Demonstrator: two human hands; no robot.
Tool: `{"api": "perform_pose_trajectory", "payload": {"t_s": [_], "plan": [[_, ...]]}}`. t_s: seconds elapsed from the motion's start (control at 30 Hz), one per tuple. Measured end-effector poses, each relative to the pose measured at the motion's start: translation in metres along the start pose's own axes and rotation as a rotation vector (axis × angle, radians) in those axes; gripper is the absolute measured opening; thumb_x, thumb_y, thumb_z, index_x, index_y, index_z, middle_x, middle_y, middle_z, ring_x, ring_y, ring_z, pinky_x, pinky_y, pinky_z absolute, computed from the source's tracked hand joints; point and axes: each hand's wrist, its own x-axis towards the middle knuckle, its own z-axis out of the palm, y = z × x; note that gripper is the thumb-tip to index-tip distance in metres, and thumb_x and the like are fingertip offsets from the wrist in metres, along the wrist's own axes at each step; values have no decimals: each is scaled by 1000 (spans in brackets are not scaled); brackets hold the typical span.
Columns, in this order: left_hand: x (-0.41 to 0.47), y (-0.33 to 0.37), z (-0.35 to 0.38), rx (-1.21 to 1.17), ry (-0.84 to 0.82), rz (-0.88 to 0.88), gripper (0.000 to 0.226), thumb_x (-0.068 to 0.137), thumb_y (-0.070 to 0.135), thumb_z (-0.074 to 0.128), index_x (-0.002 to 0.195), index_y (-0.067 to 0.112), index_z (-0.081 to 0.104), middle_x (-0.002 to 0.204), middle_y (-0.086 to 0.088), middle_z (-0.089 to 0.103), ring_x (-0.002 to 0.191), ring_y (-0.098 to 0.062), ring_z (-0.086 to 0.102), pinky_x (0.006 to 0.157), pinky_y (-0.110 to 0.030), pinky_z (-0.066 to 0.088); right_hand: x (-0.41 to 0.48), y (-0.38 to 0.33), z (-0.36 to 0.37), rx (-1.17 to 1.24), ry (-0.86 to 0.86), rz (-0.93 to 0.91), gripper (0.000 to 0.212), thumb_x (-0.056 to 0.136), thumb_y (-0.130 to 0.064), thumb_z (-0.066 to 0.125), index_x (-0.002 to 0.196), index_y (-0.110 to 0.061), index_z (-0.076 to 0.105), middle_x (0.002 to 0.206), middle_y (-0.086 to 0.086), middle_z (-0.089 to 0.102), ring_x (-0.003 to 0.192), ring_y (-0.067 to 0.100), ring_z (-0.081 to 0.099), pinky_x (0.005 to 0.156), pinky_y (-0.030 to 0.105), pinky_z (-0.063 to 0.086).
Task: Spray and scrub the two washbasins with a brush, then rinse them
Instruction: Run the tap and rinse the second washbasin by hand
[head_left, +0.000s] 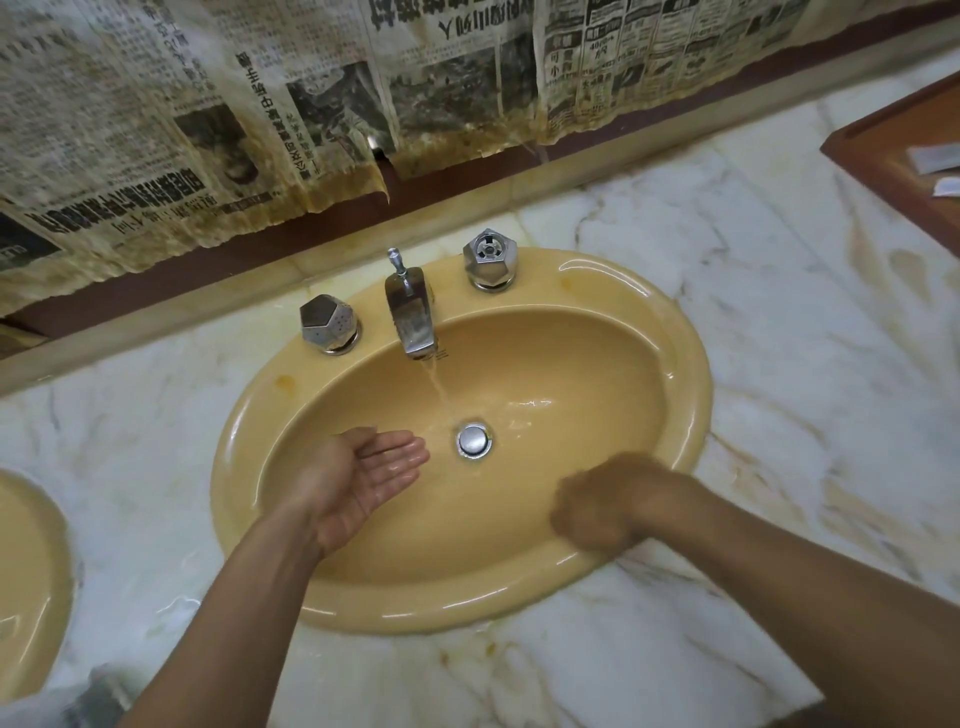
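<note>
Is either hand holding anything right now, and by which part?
Left hand holds nothing, palm up under the tap. Right hand is blurred, fingers curled; whether it holds anything cannot be told.

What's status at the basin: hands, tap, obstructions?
Left hand open, palm up beside the stream. Right hand blurred over near rim, grip unclear. Washbasin wet, tap running. No brush in view.
</note>
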Motion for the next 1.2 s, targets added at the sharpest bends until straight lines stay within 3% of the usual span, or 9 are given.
{"api": "perform_pose_trajectory", "payload": {"t_s": [0.1, 0.23, 0.33, 0.4, 0.6, 0.77, 0.9, 1.07, 1.2], "plan": [[2, 1, -10, -53, -6, 6, 43, 110, 20, 35, 121, -11, 62, 119, -26, 71, 117, -37, 68, 100, -43, 53, 0, 24, -7, -144, -7, 104, 68, 97, -50, 10, 159, -27, 28, 168, -3, 20, 153, 14, 20, 123, 44, 11], [5, -1, -7, -100, -23, -4, 43, 110, 20, 35, 123, -12, 61, 121, -26, 71, 118, -37, 67, 102, -43, 51, -17, -45, -2, 19, -25, -170, 60, 96, -47, 15, 136, -23, 51, 151, 4, 46, 134, 27, 46, 100, 45, 39], [8, -2, 2, -99, -38, -33, 43, 110, 19, 35, 123, -11, 61, 122, -26, 70, 119, -37, 67, 101, -43, 52, -28, -79, 2, 223, 3, -247, 61, 102, -57, 16, 143, -23, 45, 152, -1, 44, 129, 27, 48, 98, 43, 40], [9, -1, 4, -76, -50, -39, 43, 110, 20, 35, 123, -10, 62, 121, -25, 71, 117, -36, 69, 99, -42, 55, -30, -60, -2, 209, -23, -219, 55, 105, -53, 15, 140, -24, 47, 144, 0, 50, 121, 27, 50, 95, 41, 39], [14, 8, 0, -58, -44, -15, 43, 110, 24, 37, 120, -7, 64, 121, -22, 72, 116, -33, 69, 101, -41, 54, -24, 28, -9, -196, 150, -1, 53, 105, -42, 8, 133, -28, 51, 147, 1, 52, 137, 22, 44, 109, 45, 28], [22, 11, 19, -48, -58, -18, 43, 110, 27, 36, 121, -2, 65, 122, -18, 73, 115, -31, 70, 99, -39, 54, -38, -24, 18, 201, 194, -244, 49, 104, -48, 19, 122, -26, 59, 135, -4, 61, 123, 26, 53, 105, 41, 39], [29, 19, 41, -47, -77, -26, 44, 111, 28, 35, 118, -3, 66, 118, -19, 74, 113, -32, 70, 93, -39, 56, -36, 22, 9, 72, 363, -151, 52, 106, -44, 16, 107, -23, 63, 117, -1, 67, 111, 22, 57, 107, 38, 35], [42, 33, 57, -40, -22, -42, 47, 110, 26, 36, 97, -1, 72, 93, -17, 77, 88, -28, 76, 78, -37, 63, -22, 81, 12, 158, 505, -114, 66, 98, -59, 10, 78, -23, 61, 74, -6, 62, 91, 5, 48, 104, 29, 35], [53, 40, 61, -26, 40, -86, 40, 104, 15, 42, 82, 2, 73, 76, -12, 73, 64, -23, 74, 56, -32, 63, -9, 78, 21, 105, 578, -127, 71, 88, -61, -1, 67, -18, 53, 62, -2, 55, 67, 3, 43, 100, 26, 34]]}}
